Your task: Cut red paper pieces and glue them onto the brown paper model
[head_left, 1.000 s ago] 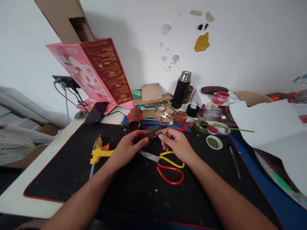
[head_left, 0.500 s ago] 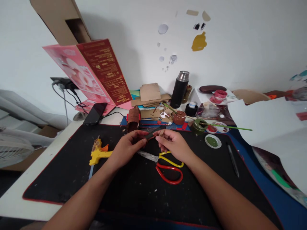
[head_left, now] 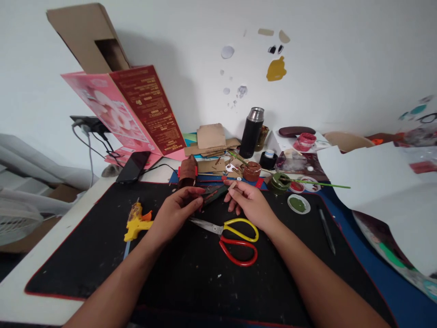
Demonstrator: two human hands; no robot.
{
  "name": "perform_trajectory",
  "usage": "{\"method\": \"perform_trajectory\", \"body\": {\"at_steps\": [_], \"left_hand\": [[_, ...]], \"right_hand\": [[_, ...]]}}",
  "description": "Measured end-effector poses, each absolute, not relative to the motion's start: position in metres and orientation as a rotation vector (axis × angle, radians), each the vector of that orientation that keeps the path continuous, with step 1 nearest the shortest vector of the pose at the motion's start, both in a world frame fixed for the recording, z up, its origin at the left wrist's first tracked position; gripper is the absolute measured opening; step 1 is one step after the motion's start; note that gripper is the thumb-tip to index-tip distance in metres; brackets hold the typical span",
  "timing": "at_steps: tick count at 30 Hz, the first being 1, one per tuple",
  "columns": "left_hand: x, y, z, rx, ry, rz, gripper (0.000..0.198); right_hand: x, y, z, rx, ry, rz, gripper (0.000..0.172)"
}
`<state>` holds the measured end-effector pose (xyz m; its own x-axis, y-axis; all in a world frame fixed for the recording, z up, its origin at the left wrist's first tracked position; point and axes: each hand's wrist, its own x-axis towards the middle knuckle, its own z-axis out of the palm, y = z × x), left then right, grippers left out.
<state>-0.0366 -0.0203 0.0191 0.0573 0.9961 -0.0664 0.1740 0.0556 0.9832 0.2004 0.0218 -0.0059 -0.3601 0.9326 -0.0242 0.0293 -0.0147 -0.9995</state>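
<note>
Between my two hands is a dark green strip (head_left: 215, 195) with a brownish patch on it. My left hand (head_left: 175, 210) pinches its left end between thumb and fingers. My right hand (head_left: 251, 204) is closed at the other end, with a small tan piece of cardboard (head_left: 232, 185) between thumb and forefinger. Just below lie scissors (head_left: 215, 229) with one yellow and one red handle, blades pointing left. Left of my left wrist rests a yellow glue gun (head_left: 134, 224), partly covered by the forearm. A brown rounded object (head_left: 189, 171) stands behind my left hand.
A black mat (head_left: 191, 282) covers the table. Behind it are cardboard scraps (head_left: 210, 135), a black thermos (head_left: 251, 133), a brown paint jar (head_left: 251, 172) and a green paint jar (head_left: 278, 184) with a brush across. A phone (head_left: 134, 166) lies left; a pen (head_left: 327, 230) right.
The camera view has shifted slightly. The dark strip has turned, so its brownish patch now shows. My hands have moved slightly apart, and more of the yellow scissor handle is visible.
</note>
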Motion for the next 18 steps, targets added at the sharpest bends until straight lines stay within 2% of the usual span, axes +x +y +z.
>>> {"method": "perform_trajectory", "body": {"at_steps": [6, 12, 18], "left_hand": [[-0.035, -0.022, 0.024, 1.296, 1.366, 1.082, 0.051], [-0.035, -0.023, 0.023, 1.272, 1.346, 1.136, 0.050], [-0.035, -0.023, 0.023, 1.246, 1.326, 1.154, 0.052]], "right_hand": [[0.210, 0.027, -0.009, -1.201, -1.766, 1.147, 0.017], [0.213, 0.021, 0.005, -1.383, -2.125, 0.742, 0.036], [0.216, 0.021, 0.011, -1.509, -2.186, 0.428, 0.047]]}}
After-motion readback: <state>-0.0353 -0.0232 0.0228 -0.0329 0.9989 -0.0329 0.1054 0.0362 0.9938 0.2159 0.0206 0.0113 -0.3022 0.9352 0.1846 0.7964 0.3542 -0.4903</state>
